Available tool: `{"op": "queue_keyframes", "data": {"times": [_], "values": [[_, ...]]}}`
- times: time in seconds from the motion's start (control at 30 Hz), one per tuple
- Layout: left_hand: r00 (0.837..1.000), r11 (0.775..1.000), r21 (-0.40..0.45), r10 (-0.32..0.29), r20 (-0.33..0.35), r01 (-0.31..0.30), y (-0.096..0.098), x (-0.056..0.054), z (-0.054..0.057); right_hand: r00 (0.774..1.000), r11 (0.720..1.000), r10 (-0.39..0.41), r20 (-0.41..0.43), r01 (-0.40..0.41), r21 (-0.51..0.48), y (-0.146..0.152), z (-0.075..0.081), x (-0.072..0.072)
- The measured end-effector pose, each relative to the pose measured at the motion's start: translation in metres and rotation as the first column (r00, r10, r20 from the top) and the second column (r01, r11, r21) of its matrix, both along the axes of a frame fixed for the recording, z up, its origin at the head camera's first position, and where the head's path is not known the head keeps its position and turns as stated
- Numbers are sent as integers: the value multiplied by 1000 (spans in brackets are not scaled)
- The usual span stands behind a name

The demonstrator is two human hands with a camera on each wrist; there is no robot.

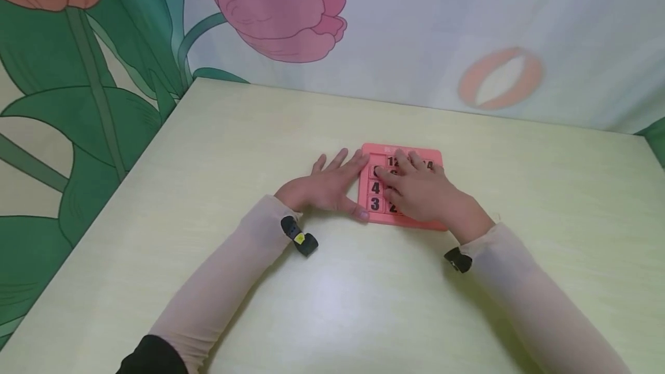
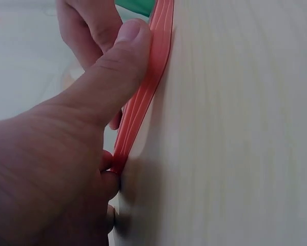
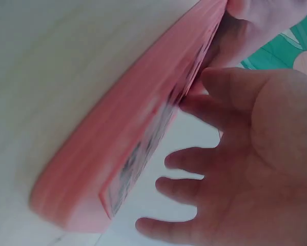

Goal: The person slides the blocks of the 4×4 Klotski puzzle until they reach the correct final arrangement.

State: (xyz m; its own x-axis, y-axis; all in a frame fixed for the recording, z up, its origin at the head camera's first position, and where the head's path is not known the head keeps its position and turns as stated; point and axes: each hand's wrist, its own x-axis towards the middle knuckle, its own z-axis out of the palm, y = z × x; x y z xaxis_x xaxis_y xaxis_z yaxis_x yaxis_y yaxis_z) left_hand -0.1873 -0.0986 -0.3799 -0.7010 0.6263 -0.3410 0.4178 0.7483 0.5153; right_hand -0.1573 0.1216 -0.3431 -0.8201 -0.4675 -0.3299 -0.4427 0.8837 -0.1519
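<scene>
A red sliding number puzzle (image 1: 384,220) lies flat on the table, with black-numbered tiles such as the 4 tile (image 1: 375,188). Its top-left slot, beside the 12, appears to hold no tile. My left hand (image 1: 329,189) is spread along the puzzle's left edge. In the left wrist view its thumb (image 2: 115,69) presses the ridged red side. My right hand (image 1: 423,192) lies over the board and hides many tiles. Its index fingertip touches a tile in the left column, below that slot. In the right wrist view, the other fingers (image 3: 181,190) extend above the puzzle.
The pale wood-grain table (image 1: 332,305) spreads around the puzzle. Behind it hangs a flower-printed curtain (image 1: 405,33), which meets the table's back edge. More printed leaves show beyond the left edge. Each wrist wears a black strap (image 1: 299,236).
</scene>
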Motion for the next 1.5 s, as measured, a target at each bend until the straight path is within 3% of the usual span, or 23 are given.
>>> {"op": "queue_keyframes", "data": {"times": [0.23, 0.33, 0.47, 0.57, 0.83, 0.93, 1.03, 1.17, 1.33, 1.5], "values": [[1000, 1000, 6, 5, 1, -5, 0, 1, -2, 996, 996, -87, 34, 85, 39, -7, -3, -16], [1000, 1000, 12, 1, 5, -1, 0, 1, -1, 998, 999, -45, 43, 45, 5, -5, 4, -7], [1000, 1000, 12, 1, 5, -1, -1, 1, -1, 996, 997, 46, 73, -41, -69, 0, 13, 16], [1000, 1000, 2, 6, 0, -6, -2, 0, -1, 992, 994, 67, 108, -57, -92, 0, 14, 28], [1000, 1000, 7, 12, 8, -12, -4, 2, -2, 999, 1000, 29, 20, -30, 4, -6, 2, 15], [1000, 1000, 14, 5, 8, -5, -2, 2, -2, 998, 998, 42, 49, -40, -43, 0, 8, 21], [1000, 1000, 10, 0, 0, 0, 0, 0, 1, 993, 991, 73, 94, -62, -119, 7, 19, 36], [1000, 1000, -4, -2, -13, 2, 1, -2, 4, 992, 988, 88, 96, -74, -135, 11, 23, 49], [1000, 1000, -10, 8, -11, -9, 0, -2, 2, 999, 997, 44, 16, -43, -56, 7, 12, 39], [1000, 1000, 0, 2, -1, -2, 1, 0, 0, 999, 996, 28, 23, -26, -80, 10, 9, 38]]}}
